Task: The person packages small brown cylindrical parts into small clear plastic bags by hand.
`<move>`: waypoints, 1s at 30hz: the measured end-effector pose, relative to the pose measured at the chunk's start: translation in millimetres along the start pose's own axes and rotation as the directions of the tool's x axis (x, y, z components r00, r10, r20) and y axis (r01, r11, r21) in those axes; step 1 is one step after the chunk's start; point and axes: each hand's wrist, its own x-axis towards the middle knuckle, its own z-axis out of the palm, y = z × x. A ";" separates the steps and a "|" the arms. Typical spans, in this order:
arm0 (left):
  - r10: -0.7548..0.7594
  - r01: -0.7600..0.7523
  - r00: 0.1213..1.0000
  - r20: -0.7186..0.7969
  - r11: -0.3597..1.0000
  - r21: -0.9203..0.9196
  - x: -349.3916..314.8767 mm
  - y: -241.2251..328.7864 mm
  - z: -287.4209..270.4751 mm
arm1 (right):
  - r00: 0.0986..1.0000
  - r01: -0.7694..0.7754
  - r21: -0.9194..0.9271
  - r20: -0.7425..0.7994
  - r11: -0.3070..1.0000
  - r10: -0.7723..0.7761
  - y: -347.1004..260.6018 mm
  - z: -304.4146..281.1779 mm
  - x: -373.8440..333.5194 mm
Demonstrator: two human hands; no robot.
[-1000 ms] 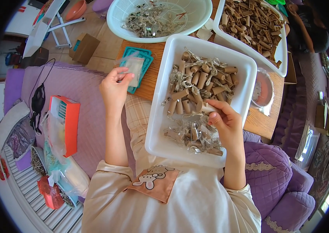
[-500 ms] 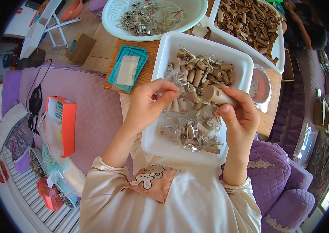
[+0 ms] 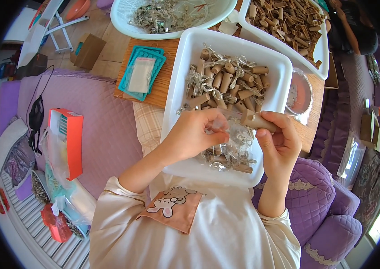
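Over a white tub (image 3: pixel 282 67), my right hand (image 3: pixel 281 136) grips a tan cork-shaped cylinder (image 3: pixel 257 120) between thumb and fingers. The cylinder lies sideways, its end turned towards my left hand. My left hand (image 3: pixel 194 134) pinches a piece of clear plastic film (image 3: pixel 220 122), which reaches towards the cylinder; whether it touches is hard to see. Beneath, the tub holds many similar tan corks (image 3: pixel 226 83) with thin silvery wire coils attached. Nearest me in the tub lie several pieces in clear plastic bags (image 3: pixel 230 157), partly covered by my hands.
A pale green basket (image 3: pixel 118 22) of wire coils stands at the far left. Another white tub (image 3: pixel 322 58) heaped with loose tan pieces is at the far right. Teal trays (image 3: pixel 152 83) carry a stack of clear bags (image 3: pixel 139 76). A round clear container (image 3: pixel 298 92) sits right of the tub.
My left hand has moved right and slightly down, closer to the cylinder, and clear film now shows in its fingers. The right hand keeps its hold, the cylinder slightly lower.
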 end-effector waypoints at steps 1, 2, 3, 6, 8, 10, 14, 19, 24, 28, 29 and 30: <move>-0.028 0.027 0.999 0.026 0.997 0.073 0.2 2.0 -0.2 | 1.000 -0.002 -0.001 0.000 1.000 0.002 1.4 -1.2 -1.7; -0.030 0.028 0.999 0.027 0.997 0.072 0.2 4.7 -0.6 | 1.000 -0.004 -0.025 -0.016 1.000 0.004 3.8 -2.1 -3.4; -0.008 0.004 0.999 0.044 0.997 0.082 0.1 7.8 -1.3 | 1.000 -0.006 -0.049 -0.031 0.999 0.005 5.0 -2.6 -4.5; 0.034 -0.037 0.998 0.052 0.997 0.071 -0.4 3.9 -0.9 | 0.999 -0.019 -0.017 -0.048 1.000 0.018 4.7 -2.2 -6.8; 0.055 -0.057 0.998 0.044 0.997 0.049 -0.9 1.4 -0.2 | 0.998 -0.034 -0.011 -0.050 0.999 0.033 4.1 -3.0 -7.8; 0.038 -0.035 0.999 0.037 0.997 -0.067 -1.7 0.8 0.6 | 0.997 -0.049 -0.007 -0.053 0.999 0.048 2.4 -3.6 -7.7; 0.057 -0.058 0.998 0.039 0.998 0.010 -3.9 8.3 -3.5 | 0.998 -0.022 -0.053 -0.052 0.998 0.019 -7.0 -3.0 -2.4; 0.042 -0.054 0.994 0.104 0.992 0.118 -7.3 18.0 -8.8 | 1.000 -0.011 -0.163 -0.007 0.987 0.010 -14.0 -3.7 5.3; 0.019 -0.041 0.993 0.119 0.981 0.190 -8.3 22.6 -9.0 | 0.990 -0.065 -0.171 0.115 0.983 0.086 -16.8 -6.0 9.7; 0.012 -0.045 0.985 0.172 0.981 0.189 -6.5 20.4 -9.5 | 0.976 -0.093 -0.245 0.169 0.965 0.137 -18.9 -8.1 14.5; 0.012 -0.045 0.985 0.173 0.981 0.189 -6.4 19.3 -8.9 | 0.966 -0.054 -0.307 0.225 0.950 0.128 -20.2 -10.1 17.0; 0.005 -0.034 0.983 0.182 0.987 0.157 -6.5 17.8 -7.7 | 0.952 -0.012 -0.366 0.281 0.931 0.123 -21.5 -12.0 19.5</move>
